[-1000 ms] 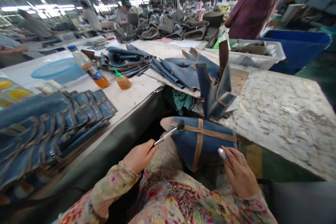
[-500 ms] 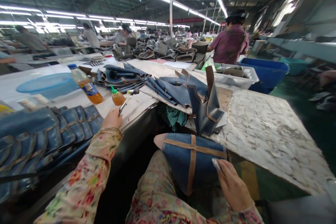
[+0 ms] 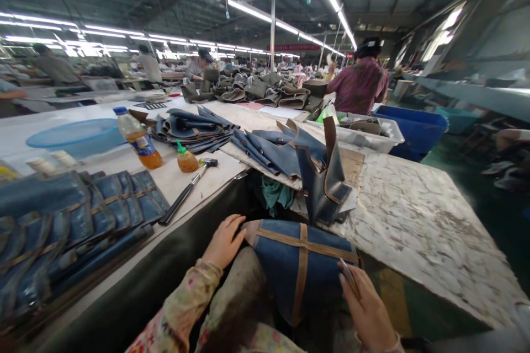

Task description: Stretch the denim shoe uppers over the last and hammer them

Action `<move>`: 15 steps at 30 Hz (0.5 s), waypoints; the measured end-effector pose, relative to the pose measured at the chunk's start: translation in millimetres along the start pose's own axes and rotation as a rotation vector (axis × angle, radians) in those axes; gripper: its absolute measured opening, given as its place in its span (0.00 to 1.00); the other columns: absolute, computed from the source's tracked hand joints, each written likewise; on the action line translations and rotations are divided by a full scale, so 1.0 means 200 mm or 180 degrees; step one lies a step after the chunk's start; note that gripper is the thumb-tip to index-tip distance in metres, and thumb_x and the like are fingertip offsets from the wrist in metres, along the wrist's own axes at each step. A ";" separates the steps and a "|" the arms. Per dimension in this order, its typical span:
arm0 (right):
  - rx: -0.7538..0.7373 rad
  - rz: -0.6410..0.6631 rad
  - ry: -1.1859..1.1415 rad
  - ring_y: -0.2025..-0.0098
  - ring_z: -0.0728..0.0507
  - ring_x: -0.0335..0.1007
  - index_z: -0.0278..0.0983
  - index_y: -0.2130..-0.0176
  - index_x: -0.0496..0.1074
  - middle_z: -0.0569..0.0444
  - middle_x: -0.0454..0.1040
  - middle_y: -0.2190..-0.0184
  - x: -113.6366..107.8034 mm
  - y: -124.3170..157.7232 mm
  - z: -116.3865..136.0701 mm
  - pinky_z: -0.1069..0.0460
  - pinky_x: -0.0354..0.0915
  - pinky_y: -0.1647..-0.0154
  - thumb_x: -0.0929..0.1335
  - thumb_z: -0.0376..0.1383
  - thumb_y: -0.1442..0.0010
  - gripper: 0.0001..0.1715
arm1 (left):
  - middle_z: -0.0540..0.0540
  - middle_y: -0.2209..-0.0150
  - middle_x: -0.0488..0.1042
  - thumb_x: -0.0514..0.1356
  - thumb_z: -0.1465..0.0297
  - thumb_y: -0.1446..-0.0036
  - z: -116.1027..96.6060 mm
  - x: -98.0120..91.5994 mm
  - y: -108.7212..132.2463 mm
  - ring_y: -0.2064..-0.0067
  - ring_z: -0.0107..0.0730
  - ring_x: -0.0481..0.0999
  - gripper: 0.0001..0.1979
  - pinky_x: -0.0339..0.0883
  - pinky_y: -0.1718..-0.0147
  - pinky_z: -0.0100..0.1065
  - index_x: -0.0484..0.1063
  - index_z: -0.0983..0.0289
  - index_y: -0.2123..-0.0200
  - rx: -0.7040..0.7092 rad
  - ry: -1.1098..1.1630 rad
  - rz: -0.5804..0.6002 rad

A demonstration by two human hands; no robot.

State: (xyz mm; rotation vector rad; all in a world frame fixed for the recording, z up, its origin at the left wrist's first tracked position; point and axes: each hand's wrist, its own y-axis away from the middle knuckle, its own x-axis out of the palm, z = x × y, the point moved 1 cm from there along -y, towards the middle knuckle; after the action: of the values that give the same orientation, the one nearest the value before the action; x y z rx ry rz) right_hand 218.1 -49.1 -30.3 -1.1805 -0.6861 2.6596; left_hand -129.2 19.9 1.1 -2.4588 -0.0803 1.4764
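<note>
A dark blue leather boot upper [image 3: 275,262] with brown crossing bands lies over my lap, a pinkish form tip [image 3: 252,231] showing at its left end. My left hand [image 3: 226,240] is at that tip, fingers stretched and thumb apart, holding nothing; whether it touches the tip I cannot tell. Pinched in my right hand [image 3: 368,303], at the right end of the upper, is a small thin greyish flat tool [image 3: 348,276]. Its exact kind is not clear. A hammer [image 3: 186,193] with a black handle rests on the left table, its head near a small glue bottle [image 3: 186,159].
Blue uppers are stacked at left [image 3: 83,209] and piled at the back [image 3: 194,127]. A folded upper [image 3: 321,187] stands at the right board's edge. Around these are an orange-liquid bottle [image 3: 141,140], a light-blue lid [image 3: 77,132], a white crate [image 3: 385,140] and a co-worker [image 3: 360,83].
My left hand has let go of the hammer, which now lies on the table, and has moved right and down to the form's tip. My right hand stays by the upper.
</note>
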 end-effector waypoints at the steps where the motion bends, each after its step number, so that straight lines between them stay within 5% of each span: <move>1: -0.0064 0.0033 -0.0139 0.57 0.46 0.70 0.38 0.54 0.66 0.49 0.71 0.59 -0.01 -0.02 0.07 0.55 0.68 0.57 0.59 0.38 0.39 0.15 | 0.58 0.49 0.65 0.48 0.64 0.42 -0.07 0.05 0.02 0.46 0.36 0.64 0.19 0.59 0.46 0.39 0.65 0.63 0.50 0.0062 0.0134 0.0096; 5: -0.0655 0.0357 -0.0570 0.56 0.47 0.69 0.37 0.51 0.63 0.49 0.71 0.58 -0.05 -0.04 0.34 0.56 0.66 0.56 0.60 0.32 0.41 0.17 | 0.57 0.48 0.65 0.51 0.65 0.43 -0.23 0.11 0.02 0.45 0.40 0.62 0.17 0.59 0.47 0.45 0.67 0.60 0.51 0.0071 0.0242 0.0364; 8: -0.0994 0.0635 -0.0630 0.60 0.49 0.70 0.38 0.51 0.63 0.51 0.72 0.62 -0.05 -0.03 0.38 0.59 0.67 0.60 0.60 0.31 0.41 0.17 | 0.57 0.48 0.65 0.51 0.66 0.44 -0.25 0.09 0.00 0.46 0.42 0.62 0.17 0.60 0.48 0.46 0.67 0.60 0.52 0.0033 0.0215 0.0477; 11: -0.0773 0.0165 -0.0187 0.61 0.48 0.71 0.37 0.54 0.65 0.51 0.72 0.63 -0.11 -0.05 0.26 0.58 0.67 0.61 0.60 0.34 0.40 0.13 | 0.58 0.48 0.65 0.51 0.66 0.44 -0.22 0.08 -0.01 0.46 0.41 0.62 0.17 0.59 0.47 0.45 0.67 0.61 0.52 0.0079 0.0230 0.0488; 15: -0.0290 -0.0801 0.0595 0.60 0.44 0.70 0.36 0.56 0.67 0.49 0.72 0.61 -0.34 -0.14 0.13 0.53 0.65 0.55 0.62 0.40 0.41 0.15 | 0.60 0.48 0.64 0.52 0.66 0.44 -0.17 0.08 -0.01 0.46 0.42 0.62 0.17 0.59 0.47 0.46 0.67 0.64 0.52 0.0017 0.0210 0.0351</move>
State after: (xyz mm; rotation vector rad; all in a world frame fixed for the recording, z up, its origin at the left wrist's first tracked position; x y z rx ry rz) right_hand 244.4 -54.8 43.9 -1.2533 -0.8668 2.3017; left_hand -91.0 18.7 2.7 -2.5422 0.0735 1.4346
